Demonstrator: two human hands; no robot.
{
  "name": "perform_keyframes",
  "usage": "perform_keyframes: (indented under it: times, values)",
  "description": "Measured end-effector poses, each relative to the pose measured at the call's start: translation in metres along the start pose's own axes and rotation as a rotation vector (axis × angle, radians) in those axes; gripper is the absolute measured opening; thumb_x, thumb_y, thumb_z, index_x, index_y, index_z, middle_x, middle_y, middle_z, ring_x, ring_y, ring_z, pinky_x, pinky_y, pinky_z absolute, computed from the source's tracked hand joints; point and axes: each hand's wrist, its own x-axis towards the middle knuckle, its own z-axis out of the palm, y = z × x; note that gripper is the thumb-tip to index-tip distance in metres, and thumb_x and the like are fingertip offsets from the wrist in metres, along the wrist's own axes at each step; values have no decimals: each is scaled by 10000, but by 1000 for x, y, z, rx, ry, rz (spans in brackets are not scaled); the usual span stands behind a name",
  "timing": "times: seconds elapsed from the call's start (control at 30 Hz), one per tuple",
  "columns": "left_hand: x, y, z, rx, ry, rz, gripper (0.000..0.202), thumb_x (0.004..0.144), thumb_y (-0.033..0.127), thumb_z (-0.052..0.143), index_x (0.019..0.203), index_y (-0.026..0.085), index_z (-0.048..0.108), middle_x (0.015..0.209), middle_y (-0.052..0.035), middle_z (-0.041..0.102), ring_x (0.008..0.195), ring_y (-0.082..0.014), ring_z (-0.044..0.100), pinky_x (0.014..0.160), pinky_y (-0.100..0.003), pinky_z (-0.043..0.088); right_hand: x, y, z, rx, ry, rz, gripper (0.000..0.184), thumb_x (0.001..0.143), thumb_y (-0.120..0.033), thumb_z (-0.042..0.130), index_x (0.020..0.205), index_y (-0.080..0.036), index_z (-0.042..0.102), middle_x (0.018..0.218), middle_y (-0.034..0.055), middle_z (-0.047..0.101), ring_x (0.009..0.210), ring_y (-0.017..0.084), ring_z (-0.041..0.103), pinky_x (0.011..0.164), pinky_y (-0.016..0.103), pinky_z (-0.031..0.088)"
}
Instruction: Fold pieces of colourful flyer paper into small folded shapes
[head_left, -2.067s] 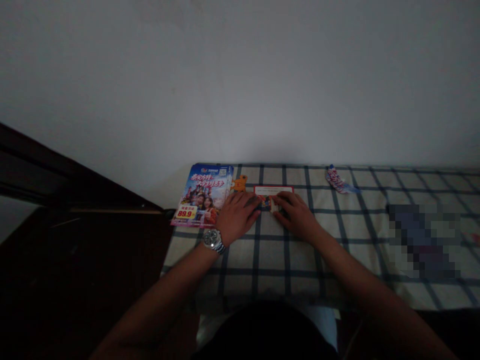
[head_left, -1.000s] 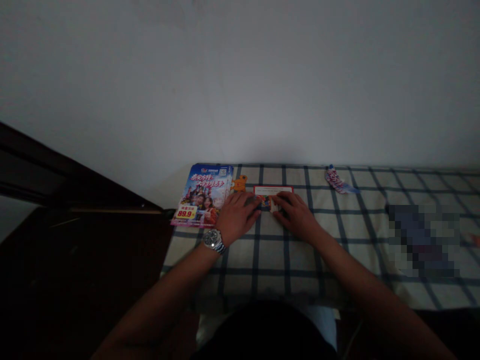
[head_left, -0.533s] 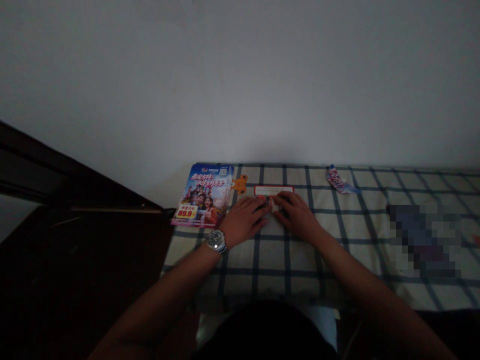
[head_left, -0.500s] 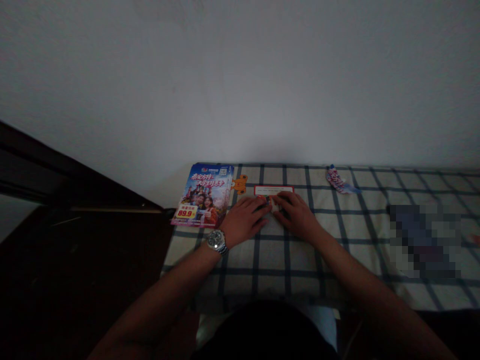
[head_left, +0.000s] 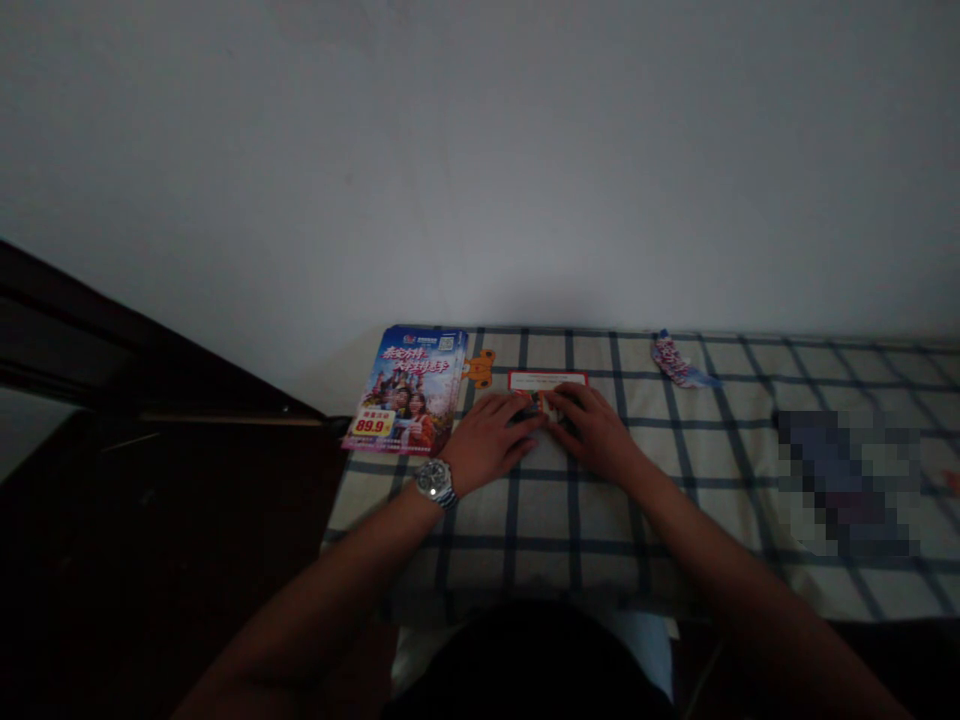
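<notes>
Checked cloth point(head_left: 544, 512) stretches along a pale wall point(head_left: 480, 180) in dim light. Fingers bent, the left hand point(head_left: 491, 437) and the right hand point(head_left: 598, 430) rest at the near part of a red-edged card point(head_left: 548, 381); whether either pinches it cannot be told. Uneven pressing could crease the card or make it slip. An orange bear point(head_left: 481, 369) and some flyers point(head_left: 412, 385) crowd the left hand; a crumpled wrapper point(head_left: 670, 361) and a pixelated dark object point(head_left: 840, 485) lie off to the right, out of the way.

Dark blue checks on a cream cloth point(head_left: 541, 515)

Red-bordered white card point(head_left: 549, 380); at nine o'clock from it, blue-and-pink flyers point(head_left: 409, 388), orange bear shape point(head_left: 478, 369); at three, red-white-blue wrapper point(head_left: 670, 360).
</notes>
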Motion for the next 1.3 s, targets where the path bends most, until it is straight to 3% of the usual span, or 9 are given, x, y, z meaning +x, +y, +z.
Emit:
perform_keyframes:
  times: [0.8,1.3]
  values:
    - [0,1,3,37,4,-4,386,1023,403,536,1393,318,605,1434,-88,533,1338,-300,480,1160,-533,390,-1,5,-4,49,35,-25,303,1000,-317,595,1273,-200,652,1315,147,647,1213,296,613,1051,523,542]
    - [1,1,2,37,17,-24,389,1015,402,549,1382,291,614,1449,-97,548,1363,-305,474,1190,-544,352,-1,9,-11,55,114,-8,229,1008,-271,570,1191,-246,705,1247,107,699,1170,273,656,1027,510,567]
